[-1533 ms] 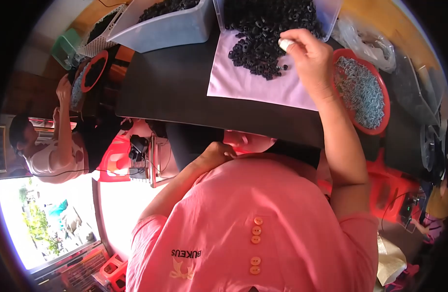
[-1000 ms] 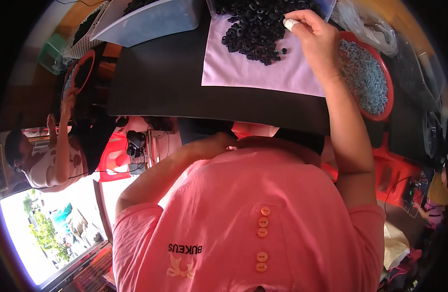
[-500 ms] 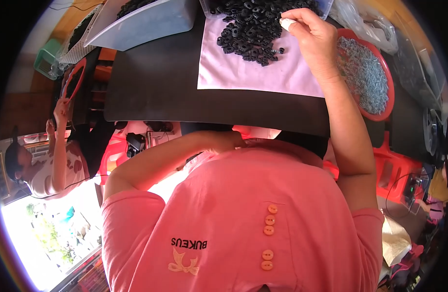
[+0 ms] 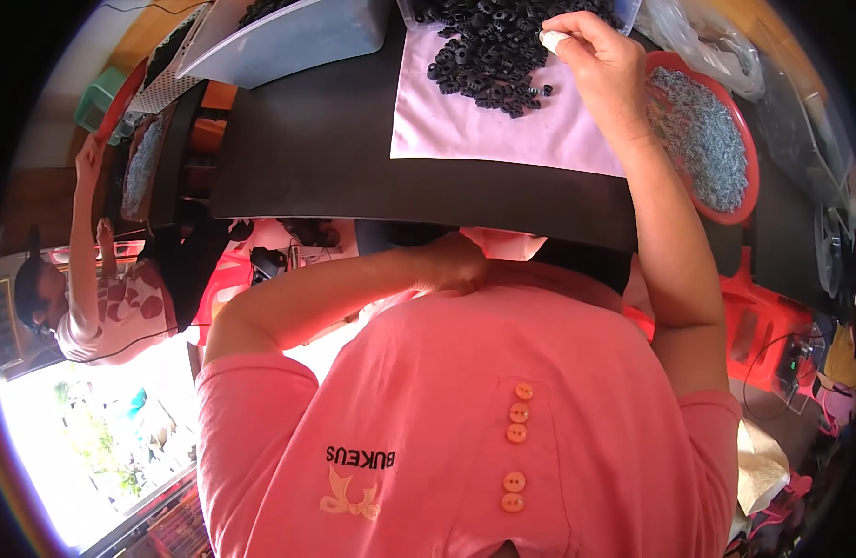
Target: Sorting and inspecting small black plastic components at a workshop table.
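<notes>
My right hand is over the right side of a heap of small black parts on a pink cloth. Its thumb and fingers are pressed together in a pinch, with a white covering at the tip of a digit. Whatever the pinch holds, if anything, is too small to make out. My left hand rests low against my pink shirt, below the table's near edge. Its fingers are turned away and hidden.
A red basin of bluish-grey small pieces stands right of the cloth. At the back left is a translucent bin of black parts. Plastic bags lie at the back right. A co-worker on the left holds a red tray.
The view has shifted slightly. My right hand keeps its pinch over the black parts. On the left, the co-worker's hand has raised the red tray, uncovering a container of bluish-grey pieces.
</notes>
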The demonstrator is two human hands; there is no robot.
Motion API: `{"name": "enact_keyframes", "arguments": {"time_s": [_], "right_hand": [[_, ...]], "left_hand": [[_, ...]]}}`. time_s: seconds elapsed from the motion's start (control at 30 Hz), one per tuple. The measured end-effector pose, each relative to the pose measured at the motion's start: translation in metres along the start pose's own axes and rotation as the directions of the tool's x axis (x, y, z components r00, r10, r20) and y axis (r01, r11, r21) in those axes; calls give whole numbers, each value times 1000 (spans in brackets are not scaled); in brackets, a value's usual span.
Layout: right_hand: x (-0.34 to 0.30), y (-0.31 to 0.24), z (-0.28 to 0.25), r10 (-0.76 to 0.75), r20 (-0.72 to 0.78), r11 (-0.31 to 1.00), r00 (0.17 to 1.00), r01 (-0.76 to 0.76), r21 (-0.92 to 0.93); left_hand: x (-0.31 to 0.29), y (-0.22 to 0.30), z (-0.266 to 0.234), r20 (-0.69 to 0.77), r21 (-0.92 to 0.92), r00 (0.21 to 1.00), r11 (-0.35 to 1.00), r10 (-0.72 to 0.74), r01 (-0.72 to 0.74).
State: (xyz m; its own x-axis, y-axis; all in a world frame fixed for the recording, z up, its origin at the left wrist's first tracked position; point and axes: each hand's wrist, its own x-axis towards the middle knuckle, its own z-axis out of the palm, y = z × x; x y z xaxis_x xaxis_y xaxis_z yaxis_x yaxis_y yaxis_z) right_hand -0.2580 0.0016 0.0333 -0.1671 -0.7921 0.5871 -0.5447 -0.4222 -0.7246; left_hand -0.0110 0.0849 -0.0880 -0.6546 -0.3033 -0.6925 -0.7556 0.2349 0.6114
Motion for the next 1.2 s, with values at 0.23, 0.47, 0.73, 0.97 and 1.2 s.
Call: {"name": "enact_keyframes", "arguments": {"time_s": [0.23, 0.47, 0.73, 0.97, 1.2], "right_hand": [[1, 13, -2, 19, -20, 1000, 1000, -18, 4], [7, 29, -3, 0, -49, 998, 999, 3, 64], [5, 10, -2, 136, 167, 974, 977, -101, -201], [5, 12, -8, 13, 373, 919, 928, 136, -371], [0, 6, -14, 15, 550, 804, 835, 317, -503]], "left_hand": [[-21, -30, -29, -321, 699, 510, 563, 798, -441], [-108, -93, -14, -615, 343, 744, 938, 260, -45], [-182, -130, 87, -556, -256, 821, 967, -132, -18], [-200, -86, 39, -467, 144, 866, 951, -179, 274], [-148, 15, -62, -829, -123, 552, 933, 91, -339]]}}
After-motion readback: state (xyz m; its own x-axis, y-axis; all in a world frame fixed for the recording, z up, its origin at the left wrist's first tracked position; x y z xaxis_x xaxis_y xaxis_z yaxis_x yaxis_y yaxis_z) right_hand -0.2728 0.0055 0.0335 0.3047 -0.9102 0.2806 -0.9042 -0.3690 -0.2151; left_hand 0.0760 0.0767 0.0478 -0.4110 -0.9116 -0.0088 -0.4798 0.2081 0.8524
